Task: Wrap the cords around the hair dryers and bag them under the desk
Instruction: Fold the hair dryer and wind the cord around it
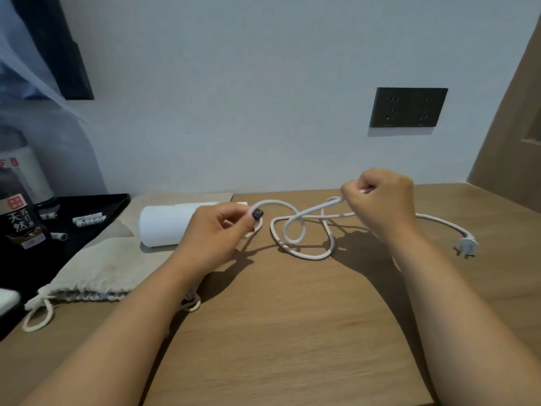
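Head view: left hand (218,230) pinches the white cord (304,230) beside the white hair dryer (167,225), which lies on a beige drawstring bag (96,273). Right hand (380,200) grips a lifted loop; plug (467,244) rests on the table (292,317).
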### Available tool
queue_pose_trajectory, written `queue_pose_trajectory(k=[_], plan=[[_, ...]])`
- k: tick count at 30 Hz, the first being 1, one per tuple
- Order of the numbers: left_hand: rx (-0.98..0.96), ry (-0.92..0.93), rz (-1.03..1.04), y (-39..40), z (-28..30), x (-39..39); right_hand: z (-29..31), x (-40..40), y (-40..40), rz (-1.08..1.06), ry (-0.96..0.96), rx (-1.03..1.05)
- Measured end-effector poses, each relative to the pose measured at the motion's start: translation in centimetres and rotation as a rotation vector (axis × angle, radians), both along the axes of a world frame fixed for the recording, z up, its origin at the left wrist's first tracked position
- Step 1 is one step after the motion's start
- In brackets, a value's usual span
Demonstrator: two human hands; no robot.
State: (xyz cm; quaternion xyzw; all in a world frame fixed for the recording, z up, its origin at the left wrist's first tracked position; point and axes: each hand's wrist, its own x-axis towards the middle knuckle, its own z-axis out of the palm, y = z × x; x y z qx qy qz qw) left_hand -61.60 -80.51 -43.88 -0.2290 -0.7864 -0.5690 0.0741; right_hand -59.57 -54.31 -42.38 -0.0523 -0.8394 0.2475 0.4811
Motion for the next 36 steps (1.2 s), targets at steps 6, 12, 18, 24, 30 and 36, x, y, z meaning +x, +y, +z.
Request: queue_pose_trajectory(k=[6, 12, 18, 24, 30, 36], plan=[[-0.363, 0.201, 0.084, -2.7, 1.8, -1.7, -1.0, -0.3, -1.6, -0.022, -0.741, 0.277], [-0.892, 0.014, 0.281, -7.5, 2.6, -4.6, -0.5, -0.5, -4.7, 0.15, -0.282, 0.093], [-0.86, 0.097, 0.325, -8.1, 2.3, -5.0, -1.5, 0.4, -10.6, 0.309, -0.557, 0.4], [-0.7, 0.329, 0.396, -7.3, 1.6, -3.7, -3.1, -0.2, -10.9, 0.273, -0.673, 0.304], [-0.316, 0.419, 0.478, -4.8, 1.8, -1.8, -2.9, -0.5, -9.3, 0.373, -0.663, -0.206], [-0.16, 0.333, 0.456, -0.9, 0.3, -0.1, -2.1, 0.4, -9.8, 0.646, -0.633, -0.512]])
